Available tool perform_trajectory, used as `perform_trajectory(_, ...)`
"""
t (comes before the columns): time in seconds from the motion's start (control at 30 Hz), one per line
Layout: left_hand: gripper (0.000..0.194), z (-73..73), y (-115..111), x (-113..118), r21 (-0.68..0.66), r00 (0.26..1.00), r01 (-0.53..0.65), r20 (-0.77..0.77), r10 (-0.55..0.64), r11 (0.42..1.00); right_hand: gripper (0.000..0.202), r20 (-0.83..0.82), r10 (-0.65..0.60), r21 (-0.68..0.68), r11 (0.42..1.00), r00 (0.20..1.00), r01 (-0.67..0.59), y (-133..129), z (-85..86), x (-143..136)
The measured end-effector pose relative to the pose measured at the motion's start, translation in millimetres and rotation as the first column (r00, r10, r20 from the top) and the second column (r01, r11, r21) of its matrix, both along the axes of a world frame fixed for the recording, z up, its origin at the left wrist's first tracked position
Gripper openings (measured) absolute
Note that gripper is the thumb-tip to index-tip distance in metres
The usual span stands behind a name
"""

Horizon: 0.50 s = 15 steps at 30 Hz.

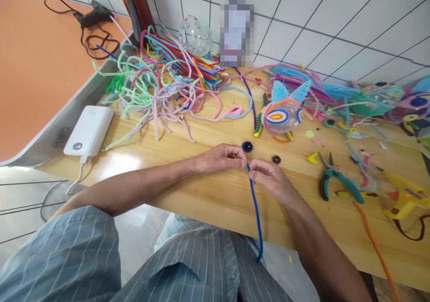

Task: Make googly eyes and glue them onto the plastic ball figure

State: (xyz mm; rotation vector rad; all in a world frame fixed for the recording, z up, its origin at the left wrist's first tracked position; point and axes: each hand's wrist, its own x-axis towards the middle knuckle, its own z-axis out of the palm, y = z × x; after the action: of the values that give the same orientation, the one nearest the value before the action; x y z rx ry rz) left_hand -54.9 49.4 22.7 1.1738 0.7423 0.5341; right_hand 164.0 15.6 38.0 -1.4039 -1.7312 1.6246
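Observation:
A dark blue pipe cleaner (255, 212) hangs down past the table's front edge, its upper end between my two hands. My left hand (226, 157) pinches it near the top. Close by on the right, my right hand (267, 173) has its fingers closed on the same pipe cleaner a little lower. Just beyond my fingertips lies a round black piece with a blue rim (247, 146). A small dark disc (276, 159) rests on the wood to its right. Farther back sits a clear ball (282, 116) with blue fuzzy ears and a coiled eye.
Pipe cleaners (144, 82) are heaped at the back left, near a white power bank (88, 131). Pliers (336, 179) and a yellow glue gun (405, 194) lie at the right. A phone (237, 33) leans on the tiled wall.

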Motion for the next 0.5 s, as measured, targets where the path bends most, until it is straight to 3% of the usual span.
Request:
perform_trajectory(0.27, 0.029, 1.1, 3.2, -3.1, -0.039, 0.99, 0.132, -0.036, -0.133, 0.991, 0.023, 0.044, 0.005, 0.001, 1.0, 0.999, -0.005, -1.0, 3.5, -1.8)
perform_trajectory(0.33, 0.028, 2.6, 1.4, -2.3, -0.064, 0.996, 0.078, -0.026, -0.079, 0.995, 0.023, 0.039, -0.002, 0.014, 1.0, 0.999, 0.002, -1.2, 2.8, -2.5)
perform_trajectory(0.5, 0.03, 0.2, -15.6, 6.6, -0.117, 0.977, -0.208, 0.018, 0.211, 0.971, 0.028, -0.007, -0.115, 0.067, 0.991, 0.993, 0.115, -5.1, -5.6, -10.9)
